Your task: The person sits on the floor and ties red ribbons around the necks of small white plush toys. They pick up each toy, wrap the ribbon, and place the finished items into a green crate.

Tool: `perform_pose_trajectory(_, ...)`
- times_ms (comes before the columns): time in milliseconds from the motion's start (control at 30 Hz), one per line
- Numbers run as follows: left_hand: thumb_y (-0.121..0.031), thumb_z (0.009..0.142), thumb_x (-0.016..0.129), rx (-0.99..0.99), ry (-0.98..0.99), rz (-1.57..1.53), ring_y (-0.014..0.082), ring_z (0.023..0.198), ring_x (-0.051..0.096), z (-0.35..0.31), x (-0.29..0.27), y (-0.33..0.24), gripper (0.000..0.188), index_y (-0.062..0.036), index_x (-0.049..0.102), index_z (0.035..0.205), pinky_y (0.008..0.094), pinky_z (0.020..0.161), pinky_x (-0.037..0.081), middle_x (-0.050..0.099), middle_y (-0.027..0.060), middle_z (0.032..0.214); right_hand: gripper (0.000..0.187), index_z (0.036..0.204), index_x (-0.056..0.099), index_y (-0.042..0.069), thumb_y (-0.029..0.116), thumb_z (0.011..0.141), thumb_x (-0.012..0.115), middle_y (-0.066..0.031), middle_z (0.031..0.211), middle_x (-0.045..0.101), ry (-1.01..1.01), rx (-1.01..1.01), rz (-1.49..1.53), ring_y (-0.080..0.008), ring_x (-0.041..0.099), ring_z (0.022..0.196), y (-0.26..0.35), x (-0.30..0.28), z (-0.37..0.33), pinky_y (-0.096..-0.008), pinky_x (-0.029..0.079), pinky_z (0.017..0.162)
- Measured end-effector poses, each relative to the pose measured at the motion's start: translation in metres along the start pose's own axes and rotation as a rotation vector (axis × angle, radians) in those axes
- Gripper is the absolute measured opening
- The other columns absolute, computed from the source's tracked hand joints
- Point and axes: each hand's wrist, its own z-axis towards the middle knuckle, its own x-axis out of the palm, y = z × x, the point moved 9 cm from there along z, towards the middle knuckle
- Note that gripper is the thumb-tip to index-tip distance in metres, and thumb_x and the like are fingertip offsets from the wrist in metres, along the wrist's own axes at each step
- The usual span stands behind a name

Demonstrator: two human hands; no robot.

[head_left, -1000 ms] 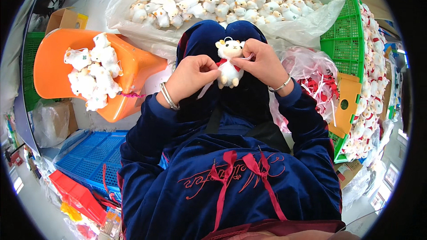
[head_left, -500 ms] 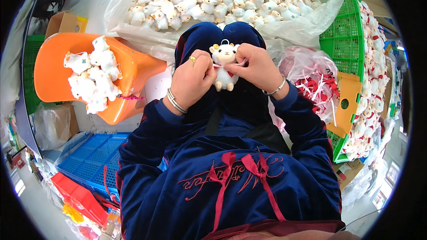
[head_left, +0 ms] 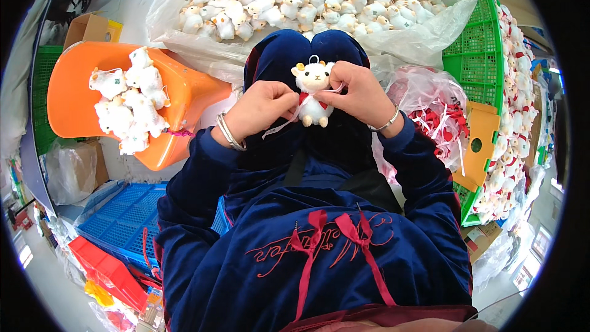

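A small white plush sheep with yellowish horns and a hanging loop sits upright at my lap, facing up. A piece of red cloth lies at its neck, with white ribbon tied to or running from it. My left hand is closed in a pinch on the ribbon beside the sheep's left edge, and a loose end trails below the fingers. My right hand is closed at the neck's other side, pinching ribbon against the sheep. The fingertips partly hide the neck.
A clear plastic sheet ahead holds a heap of plush sheep. Several more lie on an orange stool at left. To the right are a bag of red pieces with white ribbons and a green crate. A blue crate stands lower left.
My left hand has moved left and slightly down, away from the neck, drawing the ribbon out. My right hand stays at the sheep's neck. More of the red cloth shows.
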Motion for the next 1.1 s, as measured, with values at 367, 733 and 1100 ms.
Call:
perform_pose_trajectory(367, -0.030, 0.096, 0.071, -0.104, -0.008, 0.051, 0.0079, 0.057, 0.066, -0.002, 0.007, 0.008, 0.029, -0.0013, 0.071, 0.097, 0.0194, 0.049, 0.048, 0.068, 0.0009, 0.073, 0.045, 0.069, 0.049, 0.002, 0.025, 0.078, 0.086, -0.0116, 0.070, 0.050, 0.001, -0.001, 0.004, -0.0262, 0.051, 0.062, 0.001, 0.000, -0.002, -0.0356, 0.042, 0.058)
perform_pose_trajectory(733, -0.025, 0.095, 0.072, -0.007, 0.163, -0.119, 0.0062, 0.064, 0.067, -0.001, 0.018, 0.014, 0.022, -0.0034, 0.071, 0.099, 0.0175, 0.049, 0.042, 0.070, 0.0011, 0.080, 0.028, 0.079, 0.056, 0.002, 0.016, 0.083, 0.080, -0.0126, 0.076, 0.056, -0.048, -0.057, -0.026, -0.0300, 0.059, 0.069, 0.012, -0.001, -0.009, -0.0372, 0.047, 0.062)
perform_pose_trajectory(1100, -0.011, 0.100, 0.067, 0.341, 0.105, -0.370, 0.0075, 0.073, 0.066, 0.016, 0.027, -0.011, 0.018, -0.0013, 0.074, 0.113, 0.0218, 0.069, 0.055, 0.073, 0.0031, 0.089, 0.012, 0.095, 0.070, 0.009, 0.015, 0.085, 0.074, -0.0082, 0.083, 0.070, -0.043, -0.147, -0.160, -0.0293, 0.067, 0.073, 0.031, -0.002, -0.011, -0.0371, 0.049, 0.065)
